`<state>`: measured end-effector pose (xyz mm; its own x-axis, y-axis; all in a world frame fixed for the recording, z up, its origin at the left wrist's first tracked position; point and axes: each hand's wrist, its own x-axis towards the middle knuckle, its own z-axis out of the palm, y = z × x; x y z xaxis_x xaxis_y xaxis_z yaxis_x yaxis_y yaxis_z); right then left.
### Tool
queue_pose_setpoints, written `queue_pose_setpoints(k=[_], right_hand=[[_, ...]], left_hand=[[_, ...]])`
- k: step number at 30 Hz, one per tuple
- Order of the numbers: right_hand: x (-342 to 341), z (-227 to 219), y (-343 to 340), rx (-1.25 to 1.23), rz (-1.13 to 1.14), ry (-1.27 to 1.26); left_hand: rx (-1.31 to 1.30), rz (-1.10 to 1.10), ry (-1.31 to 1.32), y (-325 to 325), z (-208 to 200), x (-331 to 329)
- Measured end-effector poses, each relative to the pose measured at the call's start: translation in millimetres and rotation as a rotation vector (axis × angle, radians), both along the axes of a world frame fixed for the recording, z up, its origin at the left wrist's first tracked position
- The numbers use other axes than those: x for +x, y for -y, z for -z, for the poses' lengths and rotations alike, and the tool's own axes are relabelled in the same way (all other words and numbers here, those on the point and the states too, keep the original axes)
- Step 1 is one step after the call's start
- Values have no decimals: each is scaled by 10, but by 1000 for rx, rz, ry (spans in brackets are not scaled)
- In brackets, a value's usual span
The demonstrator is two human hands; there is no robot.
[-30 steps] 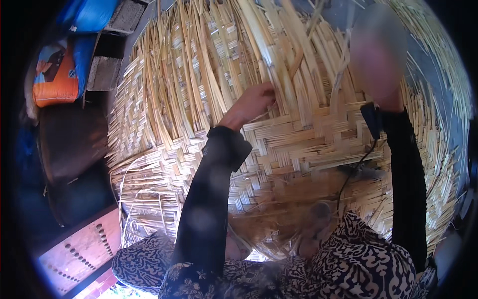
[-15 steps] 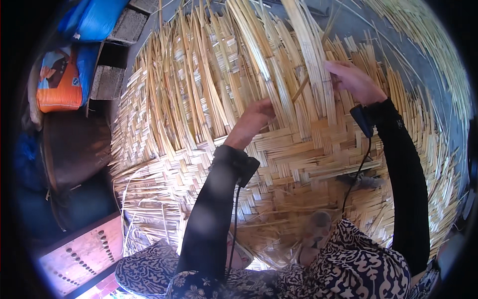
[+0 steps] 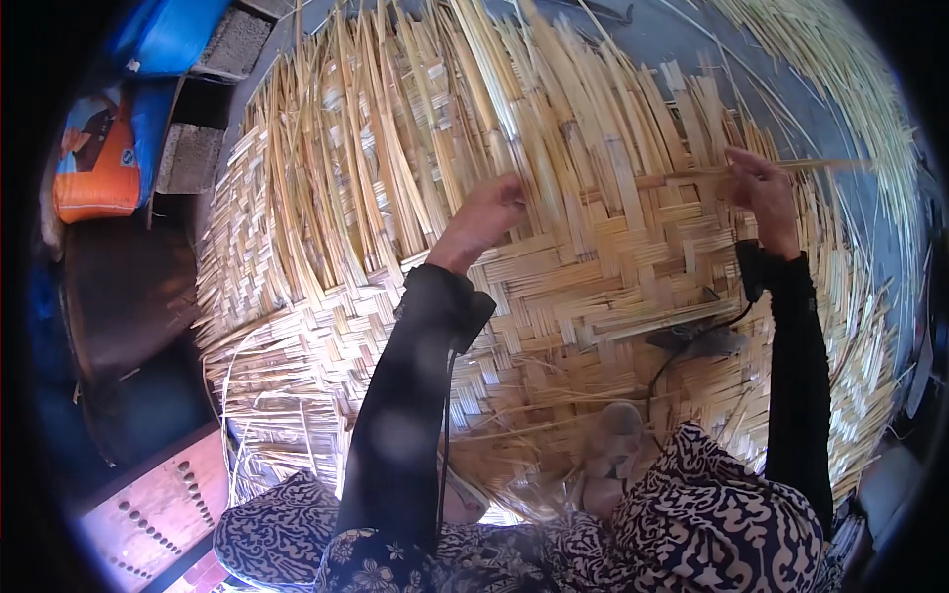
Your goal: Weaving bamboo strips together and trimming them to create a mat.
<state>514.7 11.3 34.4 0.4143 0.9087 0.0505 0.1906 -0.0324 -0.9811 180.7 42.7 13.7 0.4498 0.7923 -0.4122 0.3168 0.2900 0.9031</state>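
Observation:
A large woven reed mat (image 3: 554,346) spreads under both arms, its lower part in a zigzag weave. Long split-reed strips (image 3: 386,148) run loose away from me over its far half. My left hand (image 3: 482,222) is closed, fingertips pinching at the base of these strips near the middle; its exact hold is partly hidden. My right hand (image 3: 766,203) is farther right, thumb and fingers closed on a single reed strip (image 3: 682,178). That strip lies crosswise over the mat, and its free end reaches past the hand to the right. A dark flat object (image 3: 697,341) rests on the mat below.
Pale loose reeds (image 3: 840,79) cover the floor at the far right. On the left are an orange and blue sack (image 3: 104,168), concrete blocks (image 3: 190,158), a dark brown seat-like object (image 3: 129,296) and a board with rows of holes (image 3: 148,514). My foot (image 3: 618,435) rests on the mat.
The wide bundle of strips beside my right hand has come down onto the mat. My right hand has moved right and down, and the crosswise strip now extends through it. My left hand shifted slightly left.

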Motion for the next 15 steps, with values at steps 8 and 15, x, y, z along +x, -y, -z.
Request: queue_pose_setpoints(k=[8, 15], right_hand=[[-351, 216, -384, 440, -703, 1050], [-366, 175, -316, -93, -887, 847]], left_hand=[[119, -149, -120, 6, 252, -73], [267, -216, -195, 189, 283, 105]])
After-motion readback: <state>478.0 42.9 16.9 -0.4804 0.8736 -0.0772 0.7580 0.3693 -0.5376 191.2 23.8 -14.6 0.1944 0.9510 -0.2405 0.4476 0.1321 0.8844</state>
